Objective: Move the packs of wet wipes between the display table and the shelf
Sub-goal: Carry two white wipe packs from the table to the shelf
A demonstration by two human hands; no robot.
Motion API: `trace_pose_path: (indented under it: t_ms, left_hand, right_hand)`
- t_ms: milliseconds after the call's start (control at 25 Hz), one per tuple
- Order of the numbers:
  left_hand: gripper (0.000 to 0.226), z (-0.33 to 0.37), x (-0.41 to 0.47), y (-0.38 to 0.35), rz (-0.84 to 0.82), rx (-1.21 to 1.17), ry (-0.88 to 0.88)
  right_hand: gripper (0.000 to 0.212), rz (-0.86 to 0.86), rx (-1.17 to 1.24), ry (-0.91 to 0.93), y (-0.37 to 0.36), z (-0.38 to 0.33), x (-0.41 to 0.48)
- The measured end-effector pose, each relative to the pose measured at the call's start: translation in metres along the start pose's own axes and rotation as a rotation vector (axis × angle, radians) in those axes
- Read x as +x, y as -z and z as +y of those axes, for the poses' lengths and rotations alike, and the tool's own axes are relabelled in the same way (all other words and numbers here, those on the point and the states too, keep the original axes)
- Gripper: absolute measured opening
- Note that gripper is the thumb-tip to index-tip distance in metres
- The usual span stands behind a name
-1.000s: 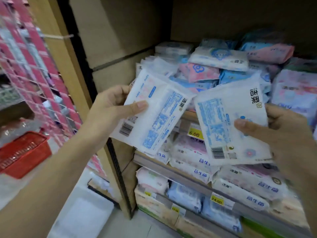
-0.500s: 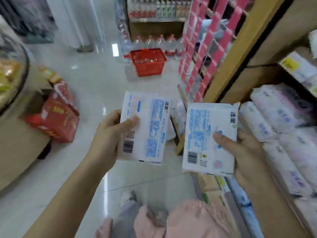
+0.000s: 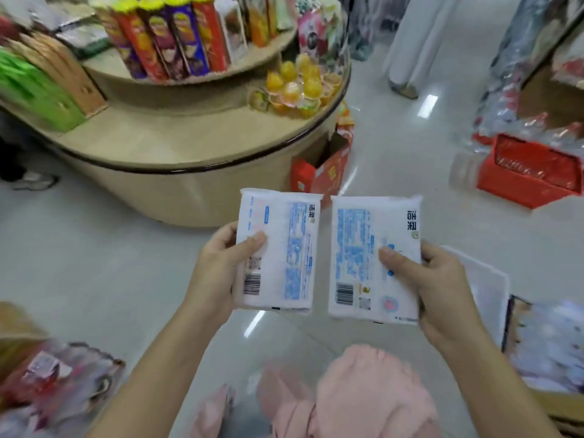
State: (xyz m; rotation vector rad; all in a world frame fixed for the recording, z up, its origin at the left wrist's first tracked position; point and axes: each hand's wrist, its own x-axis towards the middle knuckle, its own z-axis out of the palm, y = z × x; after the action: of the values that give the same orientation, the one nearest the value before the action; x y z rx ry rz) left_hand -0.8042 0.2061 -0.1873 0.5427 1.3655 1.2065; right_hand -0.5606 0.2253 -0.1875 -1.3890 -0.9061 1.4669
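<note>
Low and far left of the left fingers: a heap of packets (image 3: 63, 384), too blurred to identify. High left: green packs (image 3: 34, 90) leaning on the table's lower tier. Table (image 3: 177, 153) is round, beige and two-tier with a dark rim band. It sits beyond and above the left thumb, well apart from both wipe packs. Upper tier: chip cans (image 3: 170, 36) upright in a row. Lower tier, above the left fingertips: yellow jelly cups (image 3: 297, 86) clustered at the rim. Red carton (image 3: 322, 172) is on the floor against the table base, just past the packs' top edges, flap open. Left hand (image 3: 218, 273): left thumb (image 3: 252, 243) pressed on the printed face above the barcode, other fingers wrapped behind the left edge, so it is grasping the left pack (image 3: 278, 254). That pack is white with blue print, long side running away from the wrist. Right pack (image 3: 373, 260) is just beside it, long edges near-parallel, narrow gap between, same print, barcode at its lower left. Right hand (image 3: 442, 289): right thumb (image 3: 392, 257) on the face, fingers curled round the right edge and behind, grasping the right pack. Both packs are in the air over the floor, on neither table nor shelf. Below the wrists: pink clothing (image 3: 347, 396), blurred. Up and right of the right fingers: red basket (image 3: 531, 172) on the floor, with wrapped bottles (image 3: 505, 115) behind it. Down and right of the right hand: a box (image 3: 507, 327) of pale packs, print unreadable.
</note>
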Motion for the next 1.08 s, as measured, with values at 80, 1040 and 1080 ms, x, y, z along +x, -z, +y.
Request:
trace_pose_path:
  t_ms: [80, 1040, 1080]
  left_hand:
    - [0.017, 0.024, 0.029, 0.043, 0.073, -0.005, -0.004]
    - [0.027, 0.162, 0.490, 0.240, 0.386, -0.270, 0.171]
    - [0.029, 0.162, 0.516, 0.254, 0.381, -0.253, 0.186]
  right_hand:
    - [0.027, -0.053, -0.018, -0.025, -0.055, -0.002, 0.031]
    - [0.023, -0.292, -0.220, -0.282, -0.415, -0.041, 0.486]
    - [0.022, -0.278, -0.221, -0.305, -0.428, -0.031, 0.503]
